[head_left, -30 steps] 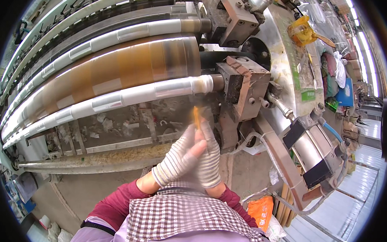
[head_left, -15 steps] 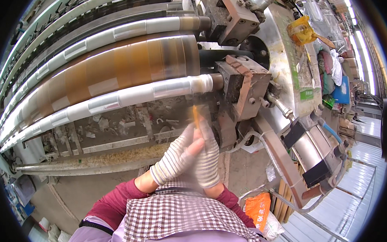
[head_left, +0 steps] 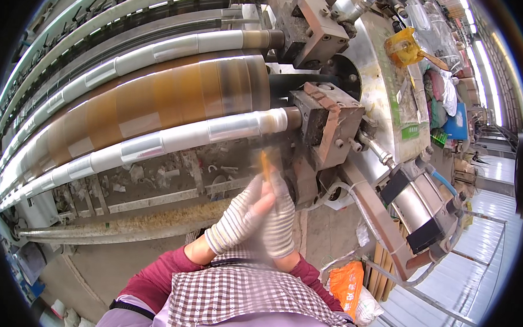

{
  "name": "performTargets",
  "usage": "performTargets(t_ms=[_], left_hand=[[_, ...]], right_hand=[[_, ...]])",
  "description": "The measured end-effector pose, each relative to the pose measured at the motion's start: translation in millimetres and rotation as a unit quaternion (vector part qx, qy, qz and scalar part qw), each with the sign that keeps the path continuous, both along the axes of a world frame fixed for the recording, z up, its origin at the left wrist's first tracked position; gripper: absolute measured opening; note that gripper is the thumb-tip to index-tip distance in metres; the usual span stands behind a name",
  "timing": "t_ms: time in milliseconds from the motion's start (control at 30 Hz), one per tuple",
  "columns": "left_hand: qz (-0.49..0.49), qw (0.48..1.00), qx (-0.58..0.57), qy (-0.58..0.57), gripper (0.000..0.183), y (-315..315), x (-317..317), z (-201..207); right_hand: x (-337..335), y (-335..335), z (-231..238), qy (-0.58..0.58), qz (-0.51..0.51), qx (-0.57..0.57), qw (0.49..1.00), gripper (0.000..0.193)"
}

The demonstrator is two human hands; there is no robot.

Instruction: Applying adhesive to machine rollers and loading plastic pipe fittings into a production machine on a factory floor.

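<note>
My left hand and my right hand, in whitish striped knit gloves with some bare fingertips, are pressed together in front of my apron. A thin yellow-orange stick-like piece juts up from between their fingertips; motion blur hides its exact kind. Both hands look closed around it, though its lower end is hidden. Just beyond its tip lies the near roller, wrapped in white and silvery bands, not visibly touched by my hands. Behind that is a wide drum with glossy brown bands, its right end blurred.
A metal bearing block holds the near roller's right end. Right of me, a pneumatic cylinder sits on a brown arm. A dusty lower bar runs across the front. An orange bag stands at lower right.
The view has shifted slightly. My hands stay together around the yellow-orange piece, which sits a little lower in the picture.
</note>
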State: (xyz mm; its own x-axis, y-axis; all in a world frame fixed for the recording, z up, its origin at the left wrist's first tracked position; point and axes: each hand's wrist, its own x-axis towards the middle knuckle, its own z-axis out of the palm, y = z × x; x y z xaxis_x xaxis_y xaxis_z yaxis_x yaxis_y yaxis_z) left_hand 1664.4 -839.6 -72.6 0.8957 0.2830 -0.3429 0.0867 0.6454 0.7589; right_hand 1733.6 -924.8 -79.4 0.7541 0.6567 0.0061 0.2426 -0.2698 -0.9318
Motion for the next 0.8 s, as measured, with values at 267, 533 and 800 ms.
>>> performTargets(t_ms=[267,533,800], left_hand=[[0.003,1.000,0.016,0.012,0.063,6,2,-6],[0.009,0.999,0.041,-0.005,0.059,-3,2,-14],[-0.245,0.950,0.188,0.043,0.062,-58,-25,-43]], right_hand=[[2,9,-3,-0.006,-0.005,0.016,1.000,0.043],[6,-7,-26,-0.136,0.026,-0.015,0.990,0.051],[15,-163,-1,0.047,0.034,-0.235,0.970,0.024]])
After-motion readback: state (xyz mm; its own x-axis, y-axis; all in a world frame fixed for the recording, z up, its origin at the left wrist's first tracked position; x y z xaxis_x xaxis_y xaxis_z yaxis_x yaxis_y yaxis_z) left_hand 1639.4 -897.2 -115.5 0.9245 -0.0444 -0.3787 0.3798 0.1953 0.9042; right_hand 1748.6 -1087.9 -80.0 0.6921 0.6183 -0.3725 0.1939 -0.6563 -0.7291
